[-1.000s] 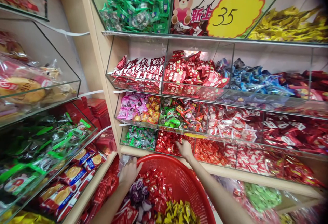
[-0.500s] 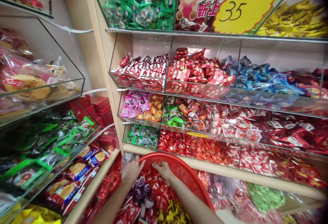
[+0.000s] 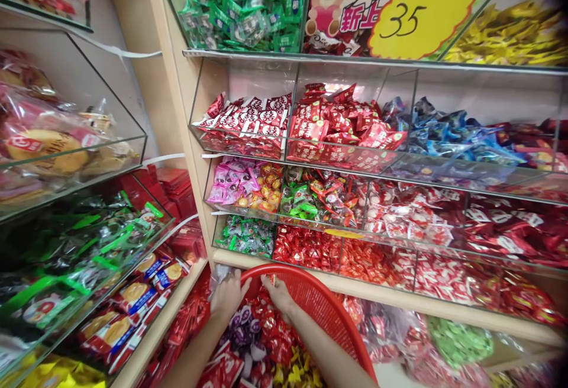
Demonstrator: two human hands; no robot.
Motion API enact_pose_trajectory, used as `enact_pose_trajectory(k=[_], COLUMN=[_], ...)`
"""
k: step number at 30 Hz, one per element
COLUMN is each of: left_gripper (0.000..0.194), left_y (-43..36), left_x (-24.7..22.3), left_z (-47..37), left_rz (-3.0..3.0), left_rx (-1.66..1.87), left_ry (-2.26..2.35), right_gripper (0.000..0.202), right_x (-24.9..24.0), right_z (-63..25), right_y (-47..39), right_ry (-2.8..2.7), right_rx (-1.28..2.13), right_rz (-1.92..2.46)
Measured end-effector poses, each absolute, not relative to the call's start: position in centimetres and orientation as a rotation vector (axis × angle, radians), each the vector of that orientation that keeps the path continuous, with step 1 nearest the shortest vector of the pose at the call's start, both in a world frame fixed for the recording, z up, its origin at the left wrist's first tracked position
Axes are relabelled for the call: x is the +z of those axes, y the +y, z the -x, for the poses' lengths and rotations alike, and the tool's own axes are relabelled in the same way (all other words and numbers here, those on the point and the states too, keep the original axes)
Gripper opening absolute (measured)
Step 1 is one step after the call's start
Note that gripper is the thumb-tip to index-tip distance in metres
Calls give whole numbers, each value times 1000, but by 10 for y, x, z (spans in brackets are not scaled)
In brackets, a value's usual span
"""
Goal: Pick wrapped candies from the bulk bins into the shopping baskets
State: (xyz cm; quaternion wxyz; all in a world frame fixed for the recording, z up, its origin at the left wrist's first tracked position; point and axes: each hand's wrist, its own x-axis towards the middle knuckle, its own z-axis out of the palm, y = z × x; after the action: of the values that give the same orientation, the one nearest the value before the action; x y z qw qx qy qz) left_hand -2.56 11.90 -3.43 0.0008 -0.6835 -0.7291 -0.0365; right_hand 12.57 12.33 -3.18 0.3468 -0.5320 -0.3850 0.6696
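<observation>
Head view clock: read about the view's centre; basket contents read about the basket's centre.
Basket: red plastic, round, lattice wall, rim [image 3: 350, 320] showing; sits at 6 o'clock, below the shelf front, near side cut off by the bottom edge.
Basket contents: red foil candies [image 3: 279, 332] at 12, purple-wrapped candies [image 3: 244, 326] at 10, red-and-white packets [image 3: 222, 369] at 9, yellow-wrapped candies [image 3: 298, 370] around 4.
Left hand [image 3: 228, 293]: at 7 o'clock, over the rim's far-left part, thumb spread toward the basket. Clear plastic [image 3: 220, 271] just past the fingers. Cannot tell if the hand grips it or the rim.
Right hand [image 3: 278, 294]: at 6 o'clock, over the basket's far inner side, just beside the left hand, apart from it. Fingers bunched narrow, small light bit at the tips; cannot tell if held.
Bottom bins: green-and-clear candies [image 3: 246, 237] at 7, red foil stock [image 3: 306, 248] at 5, orange-red candies [image 3: 367, 262] at 4.
Upper bins: green packets [image 3: 242, 12] at 11, blue packets [image 3: 465, 133] at 3, pink packets [image 3: 233, 182] at 9.
Price sign [image 3: 423, 18]: yellow, reads "35", at 2.
Side shelf: biscuit packs [image 3: 133, 296] at 8.
Low right: light-green bag [image 3: 461, 340] at 4, under the shelf front.
</observation>
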Motion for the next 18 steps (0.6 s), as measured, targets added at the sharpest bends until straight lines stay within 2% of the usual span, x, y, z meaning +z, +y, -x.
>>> enact_pose_trajectory(k=[6,18], left_gripper=[51,55], left_y=[119,117], left_x=[-32,-30], left_z=[25,24], left_rz=[2148,2144], left_rx=[-134,-126], left_ry=[-2313,-2317], right_gripper=[40,35], right_x=[-34,-37], right_z=[-124,-129], right_y=[124,118], right_ry=[-1003,-866], right_rx=[1701,1777], right_rz=[1299,1399])
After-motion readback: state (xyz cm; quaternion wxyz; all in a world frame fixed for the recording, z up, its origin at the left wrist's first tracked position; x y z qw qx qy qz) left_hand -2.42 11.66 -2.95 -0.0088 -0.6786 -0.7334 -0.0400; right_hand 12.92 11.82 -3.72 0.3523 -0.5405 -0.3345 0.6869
